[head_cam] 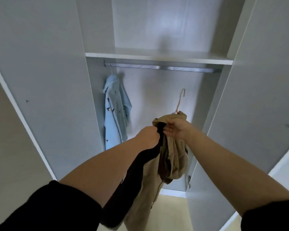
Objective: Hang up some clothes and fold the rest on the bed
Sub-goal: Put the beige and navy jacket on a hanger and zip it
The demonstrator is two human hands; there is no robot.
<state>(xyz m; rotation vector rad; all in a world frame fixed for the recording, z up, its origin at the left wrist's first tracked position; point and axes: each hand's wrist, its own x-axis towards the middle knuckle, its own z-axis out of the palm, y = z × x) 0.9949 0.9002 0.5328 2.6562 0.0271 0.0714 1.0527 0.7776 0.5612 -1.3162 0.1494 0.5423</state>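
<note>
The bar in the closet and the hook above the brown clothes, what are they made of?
The bar looks like metal, silvery grey with a dull shine. The hook looks like thin bent wire, pale pinkish, maybe coated; too blurred to be sure.

Dim, cool grey light, soft glare on the wardrobe's back panel (165, 25), faint shadows under the shelf (157, 58), overall softness, wide-angle bending at edges
</note>
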